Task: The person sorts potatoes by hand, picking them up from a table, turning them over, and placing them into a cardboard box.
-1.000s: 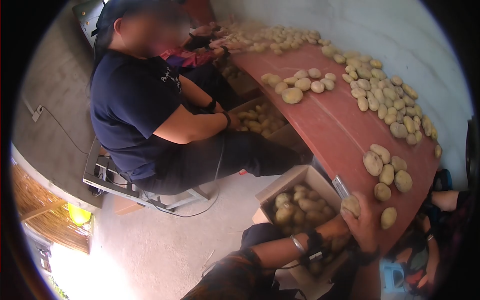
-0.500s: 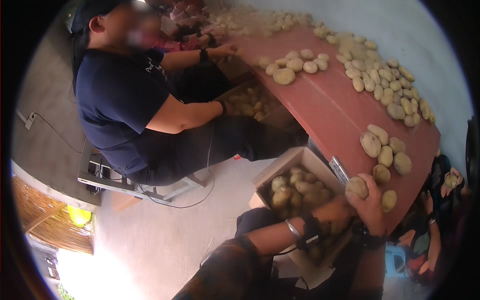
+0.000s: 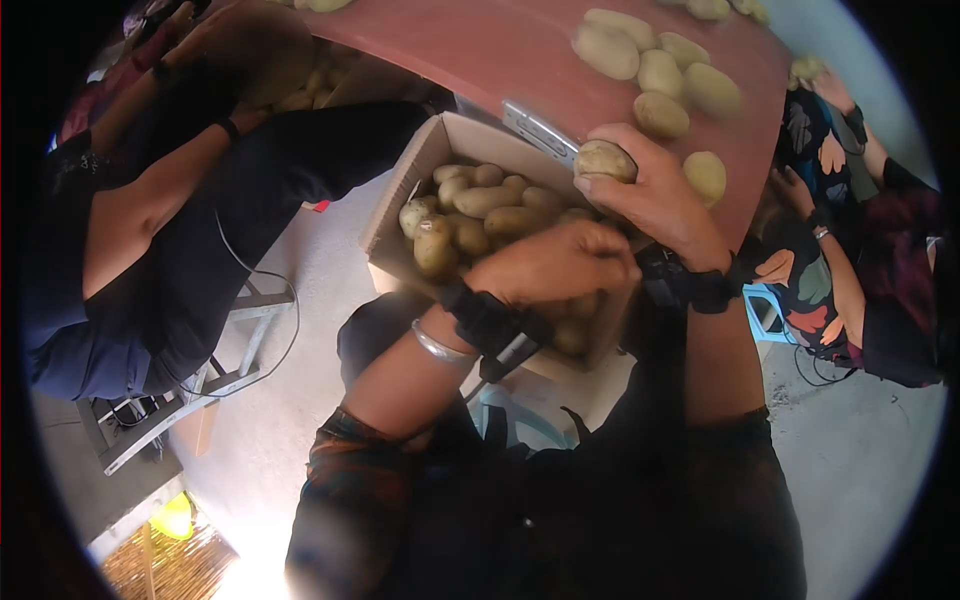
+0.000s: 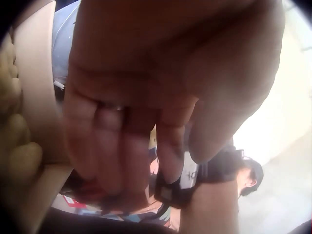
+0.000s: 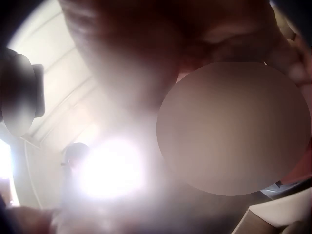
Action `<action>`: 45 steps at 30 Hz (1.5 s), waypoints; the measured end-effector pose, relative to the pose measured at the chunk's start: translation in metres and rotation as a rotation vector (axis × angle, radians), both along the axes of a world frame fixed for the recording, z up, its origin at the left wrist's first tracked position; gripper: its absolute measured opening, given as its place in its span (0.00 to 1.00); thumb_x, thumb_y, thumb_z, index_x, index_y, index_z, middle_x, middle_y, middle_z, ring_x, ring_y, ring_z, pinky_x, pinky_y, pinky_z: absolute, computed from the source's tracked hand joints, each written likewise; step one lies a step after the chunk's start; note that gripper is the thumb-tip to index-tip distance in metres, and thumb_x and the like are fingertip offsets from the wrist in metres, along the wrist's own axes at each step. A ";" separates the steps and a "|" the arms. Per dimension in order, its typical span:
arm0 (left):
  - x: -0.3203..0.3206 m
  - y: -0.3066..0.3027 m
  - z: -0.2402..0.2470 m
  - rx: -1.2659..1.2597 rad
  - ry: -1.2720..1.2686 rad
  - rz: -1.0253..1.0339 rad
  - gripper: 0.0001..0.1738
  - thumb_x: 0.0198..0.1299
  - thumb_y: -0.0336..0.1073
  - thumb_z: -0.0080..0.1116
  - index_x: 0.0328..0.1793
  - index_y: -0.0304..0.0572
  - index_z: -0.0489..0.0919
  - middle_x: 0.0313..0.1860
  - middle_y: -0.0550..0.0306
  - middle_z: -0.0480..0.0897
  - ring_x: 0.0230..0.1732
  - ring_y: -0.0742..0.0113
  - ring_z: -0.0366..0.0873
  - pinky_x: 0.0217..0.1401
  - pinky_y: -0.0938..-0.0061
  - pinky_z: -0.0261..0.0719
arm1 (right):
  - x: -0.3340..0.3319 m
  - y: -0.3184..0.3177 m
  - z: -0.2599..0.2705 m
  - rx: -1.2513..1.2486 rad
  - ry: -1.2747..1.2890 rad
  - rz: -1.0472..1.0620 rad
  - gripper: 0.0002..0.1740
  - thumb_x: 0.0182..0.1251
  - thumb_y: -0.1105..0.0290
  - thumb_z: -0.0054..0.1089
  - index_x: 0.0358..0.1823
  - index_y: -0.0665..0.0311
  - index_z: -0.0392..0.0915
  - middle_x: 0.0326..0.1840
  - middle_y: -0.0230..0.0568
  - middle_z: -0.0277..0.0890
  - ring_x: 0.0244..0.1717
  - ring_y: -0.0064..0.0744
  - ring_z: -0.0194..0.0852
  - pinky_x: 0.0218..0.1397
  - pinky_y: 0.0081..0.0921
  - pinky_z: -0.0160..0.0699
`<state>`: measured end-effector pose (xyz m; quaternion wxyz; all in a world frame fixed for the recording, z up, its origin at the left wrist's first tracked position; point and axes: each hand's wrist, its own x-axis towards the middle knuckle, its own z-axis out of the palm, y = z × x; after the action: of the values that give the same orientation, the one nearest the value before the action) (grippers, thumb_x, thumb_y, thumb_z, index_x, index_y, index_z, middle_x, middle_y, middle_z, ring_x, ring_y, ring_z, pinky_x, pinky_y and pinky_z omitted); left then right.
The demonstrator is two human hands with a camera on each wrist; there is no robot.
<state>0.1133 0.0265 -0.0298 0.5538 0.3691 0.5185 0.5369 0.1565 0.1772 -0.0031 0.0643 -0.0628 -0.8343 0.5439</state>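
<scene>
In the head view my right hand (image 3: pixel 665 195) pinches a potato (image 3: pixel 606 161) between thumb and fingers at the table's near edge. My left hand (image 3: pixel 560 262) hangs palm down above the box, left of the right wrist, its fingers loosely bent. The left wrist view shows this hand (image 4: pixel 161 87) with nothing between its fingers. Below it, a cardboard box (image 3: pixel 395 190) holds several potatoes (image 3: pixel 487 200), partly hidden by the hand. The right wrist view is blurred; part of my right hand (image 5: pixel 146 44) shows above a large smooth oval that I cannot identify.
Several potatoes (image 3: pixel 660 75) lie on the red table (image 3: pixel 460 50), one (image 3: pixel 705 178) right of my right hand. A silver metal piece (image 3: pixel 540 132) sits at the table edge beside the box. People sit at left and right; a blue stool (image 3: pixel 766 312) stands right.
The head view has tilted down and turned, bringing box and hands nearer its middle. My left hand has drawn back from the right hand, over the box. The right hand still holds a potato.
</scene>
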 end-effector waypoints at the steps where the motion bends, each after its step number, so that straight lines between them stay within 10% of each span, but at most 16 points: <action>1: -0.010 -0.004 0.007 0.004 -0.056 0.080 0.10 0.59 0.37 0.52 0.36 0.39 0.78 0.30 0.61 0.78 0.36 0.77 0.74 0.42 0.79 0.72 | -0.001 0.001 -0.003 0.058 0.019 -0.004 0.18 0.51 0.67 0.61 0.42 0.67 0.71 0.34 0.42 0.73 0.35 0.30 0.71 0.42 0.26 0.71; 10: -0.067 -0.022 0.010 0.050 -0.432 0.954 0.13 0.61 0.39 0.48 0.44 0.36 0.73 0.36 0.53 0.78 0.38 0.64 0.77 0.42 0.73 0.75 | 0.000 -0.009 -0.009 0.132 0.044 0.029 0.26 0.52 0.66 0.62 0.51 0.70 0.67 0.44 0.50 0.72 0.46 0.40 0.71 0.49 0.29 0.69; 18: -0.059 -0.012 0.010 -0.036 -0.485 0.814 0.15 0.60 0.41 0.50 0.47 0.37 0.71 0.40 0.52 0.77 0.38 0.64 0.77 0.42 0.74 0.74 | 0.008 0.012 0.016 0.201 0.128 -0.152 0.18 0.55 0.67 0.59 0.46 0.66 0.72 0.37 0.47 0.74 0.35 0.35 0.75 0.39 0.25 0.73; 24: -0.056 -0.013 -0.006 0.075 -0.398 0.685 0.16 0.62 0.42 0.46 0.45 0.35 0.72 0.36 0.55 0.77 0.39 0.68 0.76 0.41 0.76 0.74 | 0.028 0.062 0.023 0.856 -0.006 -0.584 0.18 0.56 0.61 0.57 0.45 0.63 0.74 0.43 0.51 0.75 0.44 0.48 0.74 0.43 0.38 0.72; 32: -0.049 0.010 -0.016 -0.004 -0.398 0.709 0.11 0.58 0.42 0.53 0.40 0.44 0.74 0.33 0.61 0.78 0.30 0.73 0.76 0.32 0.80 0.76 | 0.019 0.084 -0.010 0.745 -0.226 -0.322 0.27 0.54 0.60 0.59 0.53 0.67 0.66 0.42 0.56 0.74 0.43 0.55 0.73 0.45 0.40 0.70; 34: -0.047 0.012 -0.022 0.014 -0.440 0.620 0.14 0.57 0.46 0.55 0.41 0.45 0.73 0.34 0.61 0.77 0.30 0.73 0.76 0.32 0.79 0.75 | 0.017 0.042 0.023 0.290 -0.270 -0.266 0.31 0.49 0.69 0.62 0.56 0.67 0.63 0.47 0.54 0.70 0.48 0.52 0.71 0.50 0.38 0.68; 45: -0.032 0.004 0.007 -0.036 -0.351 0.619 0.26 0.57 0.58 0.51 0.48 0.43 0.71 0.38 0.60 0.75 0.32 0.72 0.73 0.32 0.78 0.72 | 0.006 -0.019 0.018 0.363 0.092 0.115 0.37 0.45 0.81 0.59 0.61 0.69 0.58 0.57 0.55 0.62 0.60 0.49 0.60 0.63 0.34 0.58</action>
<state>0.0810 0.0301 -0.0226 0.4518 0.0866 0.5119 0.7255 0.1623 0.1581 0.0149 0.0814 0.0222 -0.9172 0.3894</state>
